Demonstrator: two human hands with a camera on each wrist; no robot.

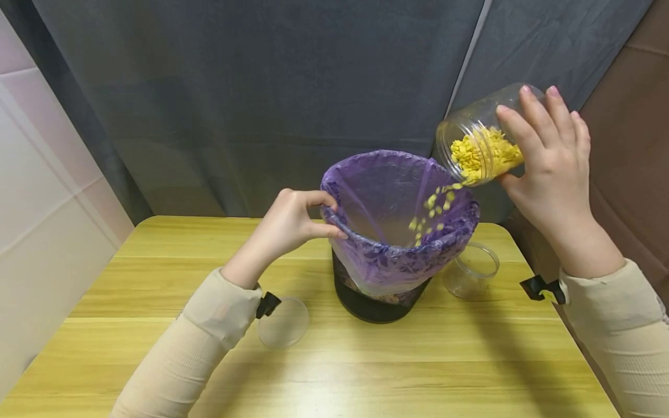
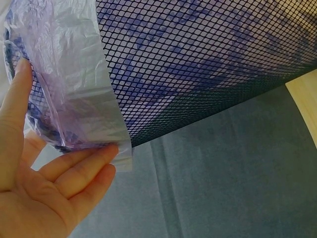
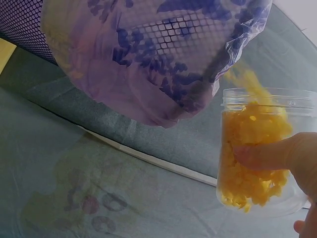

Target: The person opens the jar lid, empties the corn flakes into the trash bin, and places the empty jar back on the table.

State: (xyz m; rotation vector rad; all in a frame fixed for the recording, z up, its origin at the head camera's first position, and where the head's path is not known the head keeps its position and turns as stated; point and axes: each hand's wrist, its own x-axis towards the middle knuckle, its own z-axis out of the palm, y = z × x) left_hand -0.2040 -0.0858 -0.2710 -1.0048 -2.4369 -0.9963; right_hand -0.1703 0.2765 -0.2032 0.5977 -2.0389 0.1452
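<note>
In the head view my right hand grips a clear plastic jar, tilted with its mouth down to the left. Small yellow pieces fill its lower side, and some fall from the mouth into a trash can. That can is black mesh, lined with a purple patterned bag folded over the rim. My left hand pinches the bag-covered rim on the left, thumb outside. In the right wrist view my thumb presses the jar's side while yellow pieces stream out.
A clear empty container stands on the wooden table, right of the can. On the left lies a round clear lid, partly behind my left wrist. Grey curtain hangs behind the table's far edge.
</note>
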